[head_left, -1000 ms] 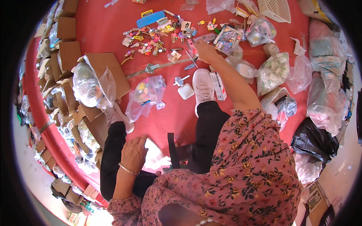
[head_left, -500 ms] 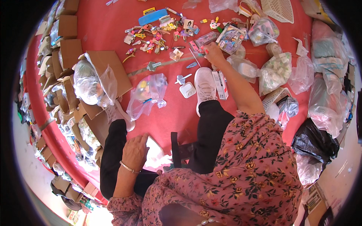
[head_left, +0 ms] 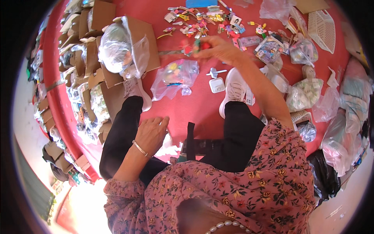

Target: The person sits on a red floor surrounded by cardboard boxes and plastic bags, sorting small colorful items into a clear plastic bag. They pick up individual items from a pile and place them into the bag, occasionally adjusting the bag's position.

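Observation:
My right hand [head_left: 220, 50] is stretched out over the far part of the red floor. Its fingers pinch a small green and red item [head_left: 201, 46], smeared by motion, so its kind does not show. Just beyond lies a pile of colourful hair clips [head_left: 196, 26]. Nearer to me is a clear plastic bag [head_left: 175, 78] with colourful small things inside. A white square case [head_left: 217, 85] and a small grey piece with a white stick [head_left: 214, 73] lie beside my right shoe. My left hand [head_left: 152, 132] rests on my left thigh, holding nothing, its fingers loosely extended.
Open cardboard boxes [head_left: 142, 45] stand along the left, one with a plastic-wrapped bundle. At the right are filled plastic bags [head_left: 306, 91], a white basket [head_left: 321, 31] and a black bag [head_left: 324, 177]. A blue case [head_left: 201, 3] lies at the far edge.
My right hand has moved left from beside the pink clear pouch, with the small green and red item in its fingers. The view has shifted; my left hand stays at my thigh.

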`<action>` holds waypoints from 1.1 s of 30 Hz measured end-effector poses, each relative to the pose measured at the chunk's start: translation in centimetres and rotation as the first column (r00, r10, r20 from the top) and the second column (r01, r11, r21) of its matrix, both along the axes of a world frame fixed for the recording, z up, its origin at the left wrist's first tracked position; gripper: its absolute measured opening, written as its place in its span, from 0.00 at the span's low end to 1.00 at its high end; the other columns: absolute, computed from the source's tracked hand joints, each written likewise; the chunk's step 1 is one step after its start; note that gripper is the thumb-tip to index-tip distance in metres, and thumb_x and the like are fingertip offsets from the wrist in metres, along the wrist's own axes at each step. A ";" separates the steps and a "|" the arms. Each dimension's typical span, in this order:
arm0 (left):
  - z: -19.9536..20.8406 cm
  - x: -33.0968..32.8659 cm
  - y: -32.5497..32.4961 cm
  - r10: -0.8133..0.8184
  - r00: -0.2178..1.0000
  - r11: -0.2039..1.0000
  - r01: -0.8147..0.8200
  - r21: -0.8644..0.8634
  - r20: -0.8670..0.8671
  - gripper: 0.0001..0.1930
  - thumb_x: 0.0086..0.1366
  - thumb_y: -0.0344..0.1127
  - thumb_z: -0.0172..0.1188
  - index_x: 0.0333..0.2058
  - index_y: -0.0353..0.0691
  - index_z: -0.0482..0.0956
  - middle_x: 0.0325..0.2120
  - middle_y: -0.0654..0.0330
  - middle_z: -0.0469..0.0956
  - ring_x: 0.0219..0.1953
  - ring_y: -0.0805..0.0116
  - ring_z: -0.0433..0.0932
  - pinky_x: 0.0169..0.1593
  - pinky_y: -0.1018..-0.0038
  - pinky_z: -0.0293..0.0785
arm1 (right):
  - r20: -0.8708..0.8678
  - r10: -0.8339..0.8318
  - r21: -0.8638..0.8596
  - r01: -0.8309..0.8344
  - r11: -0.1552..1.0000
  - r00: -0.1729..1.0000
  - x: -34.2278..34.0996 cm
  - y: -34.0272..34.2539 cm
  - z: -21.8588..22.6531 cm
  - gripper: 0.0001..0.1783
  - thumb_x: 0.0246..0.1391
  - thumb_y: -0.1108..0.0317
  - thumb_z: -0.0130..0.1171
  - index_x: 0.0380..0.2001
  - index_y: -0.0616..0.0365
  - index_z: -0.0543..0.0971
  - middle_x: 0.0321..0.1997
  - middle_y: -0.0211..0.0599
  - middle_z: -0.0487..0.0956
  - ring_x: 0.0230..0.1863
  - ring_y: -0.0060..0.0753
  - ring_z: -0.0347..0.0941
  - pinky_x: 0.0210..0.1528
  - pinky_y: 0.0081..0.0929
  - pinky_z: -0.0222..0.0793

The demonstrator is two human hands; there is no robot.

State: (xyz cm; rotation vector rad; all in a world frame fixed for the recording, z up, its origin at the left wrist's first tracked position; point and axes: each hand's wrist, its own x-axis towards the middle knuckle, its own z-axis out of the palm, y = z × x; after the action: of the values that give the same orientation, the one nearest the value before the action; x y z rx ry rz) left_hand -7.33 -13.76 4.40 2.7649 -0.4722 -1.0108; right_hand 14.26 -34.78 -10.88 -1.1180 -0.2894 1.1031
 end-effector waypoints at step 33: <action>3.4 3.8 2.7 0.625 0.301 -0.218 -0.819 -0.531 -0.720 0.10 0.62 0.34 0.47 0.39 0.36 0.72 0.37 0.61 0.73 0.37 0.74 0.72 0.43 0.78 0.67 | -0.380 0.211 0.439 -0.026 0.898 0.901 -4.9 6.1 13.5 0.12 0.48 0.64 0.56 0.31 0.59 0.68 0.38 0.44 0.69 0.29 0.33 0.75 0.21 0.20 0.72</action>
State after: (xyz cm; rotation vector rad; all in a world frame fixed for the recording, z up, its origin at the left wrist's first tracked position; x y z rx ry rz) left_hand -3.50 -11.04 7.85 1.2958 0.6021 -0.3667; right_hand 9.38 -28.67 2.58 -0.4583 -0.2447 1.2864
